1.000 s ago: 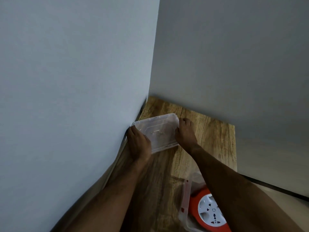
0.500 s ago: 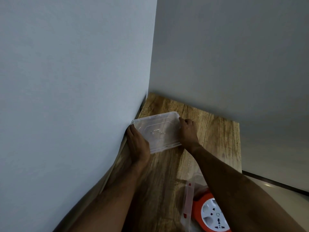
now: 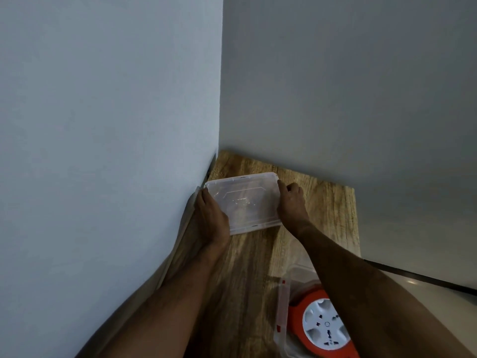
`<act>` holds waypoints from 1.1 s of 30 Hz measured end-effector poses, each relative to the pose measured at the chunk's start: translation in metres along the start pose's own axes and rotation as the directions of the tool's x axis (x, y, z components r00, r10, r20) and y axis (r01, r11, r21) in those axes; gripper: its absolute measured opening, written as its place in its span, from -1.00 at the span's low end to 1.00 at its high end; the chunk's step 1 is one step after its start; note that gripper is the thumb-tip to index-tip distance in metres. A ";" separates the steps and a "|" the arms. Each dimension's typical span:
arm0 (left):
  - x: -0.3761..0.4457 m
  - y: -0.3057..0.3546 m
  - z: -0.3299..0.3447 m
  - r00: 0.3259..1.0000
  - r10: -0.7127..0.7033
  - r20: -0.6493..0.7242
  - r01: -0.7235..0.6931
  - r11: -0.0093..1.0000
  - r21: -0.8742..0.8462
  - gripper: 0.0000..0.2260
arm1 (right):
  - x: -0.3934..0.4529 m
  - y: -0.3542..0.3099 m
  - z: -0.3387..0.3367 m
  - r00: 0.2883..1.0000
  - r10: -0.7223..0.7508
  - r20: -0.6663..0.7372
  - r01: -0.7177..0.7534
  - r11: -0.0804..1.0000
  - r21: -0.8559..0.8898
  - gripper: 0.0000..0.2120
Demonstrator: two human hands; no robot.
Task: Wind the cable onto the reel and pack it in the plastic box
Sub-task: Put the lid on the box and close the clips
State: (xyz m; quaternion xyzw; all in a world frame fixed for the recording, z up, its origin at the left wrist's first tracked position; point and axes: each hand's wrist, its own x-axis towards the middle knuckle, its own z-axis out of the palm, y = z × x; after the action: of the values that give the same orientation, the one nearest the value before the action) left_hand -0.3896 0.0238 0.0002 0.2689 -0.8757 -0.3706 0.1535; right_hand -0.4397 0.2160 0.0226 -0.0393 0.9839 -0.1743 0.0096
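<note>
Head view, lid [image 3: 242,200] flat, long axis left-right

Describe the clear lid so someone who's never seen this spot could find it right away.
Find the corner where the two grey walls meet above the wooden tabletop. The clear plastic lid lies flat there, the left hand and right hand gripping its short ends. Unlike the plastic box nearer the camera, it holds no orange cable reel.

wooden table [image 3: 327,218]: lid [image 3: 242,202], perhaps box [image 3: 282,306]
</note>
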 end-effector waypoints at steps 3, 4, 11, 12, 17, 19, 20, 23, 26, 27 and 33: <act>-0.009 0.025 -0.009 0.999 0.043 0.030 -0.041 0.998 -0.055 -0.52 | -0.015 0.011 -0.023 0.999 -0.001 -0.052 0.005 0.997 0.076 -0.52; -0.013 0.034 -0.011 0.997 0.061 0.041 -0.058 0.996 -0.074 -0.52 | -0.021 0.014 -0.032 0.998 -0.003 -0.070 0.010 0.995 0.097 -0.54; -0.051 0.083 -0.025 0.978 0.149 0.148 -0.127 0.981 -0.149 -0.60 | -0.081 0.044 -0.094 0.987 0.061 -0.149 -0.046 0.993 0.106 -0.51; -0.059 0.087 -0.030 0.961 0.209 0.182 -0.185 0.973 -0.137 -0.58 | -0.092 0.047 -0.103 0.984 0.064 -0.169 -0.048 0.994 0.094 -0.51; -0.109 0.112 -0.048 0.927 0.332 0.176 -0.309 0.940 -0.147 -0.51 | -0.148 0.065 -0.134 0.972 0.111 -0.207 -0.097 0.992 0.079 -0.47; -0.125 0.113 -0.041 0.912 0.364 0.192 -0.345 0.930 -0.125 -0.46 | -0.168 0.074 -0.140 0.966 0.143 -0.216 -0.129 0.989 0.076 -0.51; -0.130 0.111 -0.037 0.909 0.370 0.192 -0.354 0.928 -0.112 -0.46 | -0.177 0.078 -0.141 0.961 0.154 -0.228 -0.140 0.987 0.074 -0.53; -0.154 0.107 -0.040 0.897 0.382 0.221 -0.364 0.924 -0.121 -0.44 | -0.205 0.087 -0.142 0.950 0.190 -0.249 -0.176 0.981 0.076 -0.57; -0.178 0.100 -0.047 0.880 0.410 0.241 -0.389 0.912 -0.133 -0.43 | -0.233 0.094 -0.137 0.945 0.200 -0.257 -0.188 0.980 0.071 -0.57; -0.184 0.098 -0.049 0.875 0.413 0.254 -0.390 0.911 -0.136 -0.42 | -0.242 0.098 -0.135 0.946 0.199 -0.257 -0.187 0.980 0.070 -0.57; -0.219 0.081 -0.060 0.850 0.419 0.320 -0.398 0.908 -0.131 -0.43 | -0.286 0.104 -0.122 0.949 0.227 -0.219 -0.205 0.972 0.117 -0.54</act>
State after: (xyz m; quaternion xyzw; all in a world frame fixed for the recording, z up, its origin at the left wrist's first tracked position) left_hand -0.2137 0.1644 0.0854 0.0038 -0.9143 -0.3965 0.0828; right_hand -0.1664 0.3783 0.1024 0.0896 0.9675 -0.2212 -0.0838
